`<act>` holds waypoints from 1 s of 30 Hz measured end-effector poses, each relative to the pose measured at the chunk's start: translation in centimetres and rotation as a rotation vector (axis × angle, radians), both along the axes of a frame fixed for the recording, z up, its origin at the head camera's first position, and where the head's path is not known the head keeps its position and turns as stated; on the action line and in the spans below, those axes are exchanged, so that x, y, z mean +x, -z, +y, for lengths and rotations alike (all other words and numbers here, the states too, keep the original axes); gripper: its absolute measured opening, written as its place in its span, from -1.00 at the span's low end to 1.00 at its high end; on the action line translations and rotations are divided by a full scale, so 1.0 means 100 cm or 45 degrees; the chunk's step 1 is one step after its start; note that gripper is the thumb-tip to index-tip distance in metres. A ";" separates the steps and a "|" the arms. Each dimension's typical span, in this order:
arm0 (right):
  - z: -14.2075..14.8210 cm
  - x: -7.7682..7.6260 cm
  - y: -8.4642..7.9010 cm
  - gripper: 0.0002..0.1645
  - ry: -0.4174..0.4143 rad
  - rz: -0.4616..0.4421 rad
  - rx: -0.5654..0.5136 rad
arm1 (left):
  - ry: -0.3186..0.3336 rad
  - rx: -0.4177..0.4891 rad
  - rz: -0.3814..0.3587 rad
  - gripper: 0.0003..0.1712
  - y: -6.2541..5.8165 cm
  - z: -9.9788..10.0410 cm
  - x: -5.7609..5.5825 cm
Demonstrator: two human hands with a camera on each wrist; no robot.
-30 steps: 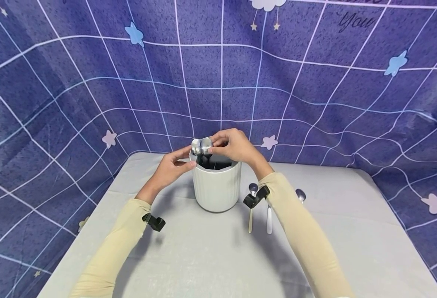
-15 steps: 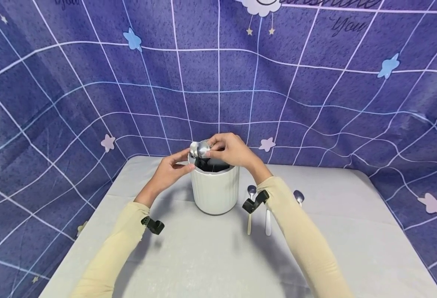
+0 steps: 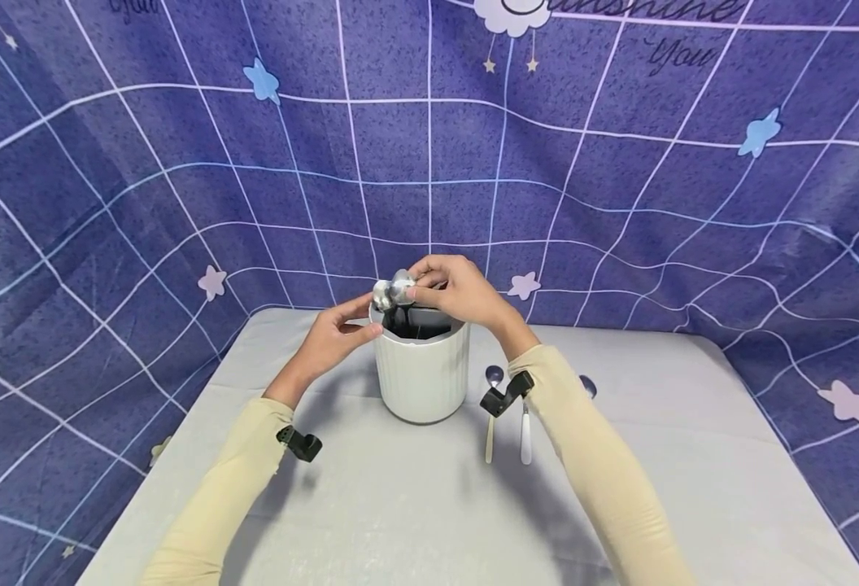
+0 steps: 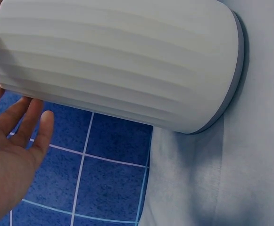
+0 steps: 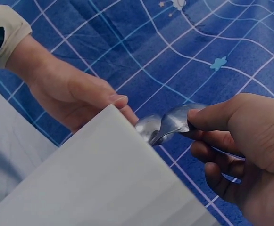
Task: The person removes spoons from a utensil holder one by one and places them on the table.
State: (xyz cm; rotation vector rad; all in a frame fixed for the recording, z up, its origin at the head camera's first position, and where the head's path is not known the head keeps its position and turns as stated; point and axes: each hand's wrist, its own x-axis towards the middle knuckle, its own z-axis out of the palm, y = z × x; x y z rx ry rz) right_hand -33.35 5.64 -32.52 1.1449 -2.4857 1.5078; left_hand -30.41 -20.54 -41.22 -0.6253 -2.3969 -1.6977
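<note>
A white ribbed utensil holder (image 3: 424, 378) with a dark divided interior stands upright on the table. My left hand (image 3: 333, 338) holds it at the left of the rim, thumb in front and fingers farther round. In the left wrist view several of that hand's fingers (image 4: 26, 120) lie against the ribbed side. My right hand (image 3: 459, 293) pinches a metal spoon (image 5: 177, 120) by its bowl between thumb and fingers, over the opening. The spoon's handle points down into the holder and is mostly hidden. Another spoon (image 3: 381, 295) stands beside it, bowl up, near my left fingertips.
On the grey table (image 3: 371, 505), right of the holder, lie a spoon with a yellowish handle (image 3: 490, 439) and a white-handled utensil (image 3: 526, 439). Another dark spoon bowl (image 3: 588, 386) shows behind the right sleeve. A purple gridded curtain (image 3: 312, 195) hangs behind the table.
Over the last half second the right hand and its spoon have risen slightly, the bowl now sitting higher than its neighbour. The left hand keeps its place on the rim.
</note>
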 end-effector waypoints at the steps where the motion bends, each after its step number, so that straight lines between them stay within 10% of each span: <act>1: 0.001 0.000 -0.002 -0.76 0.000 0.003 -0.007 | 0.000 0.001 -0.003 -0.33 0.000 0.000 0.000; 30: 0.013 0.023 -0.072 -0.75 0.089 0.136 -0.264 | -0.005 0.036 0.005 -0.32 0.003 0.002 -0.001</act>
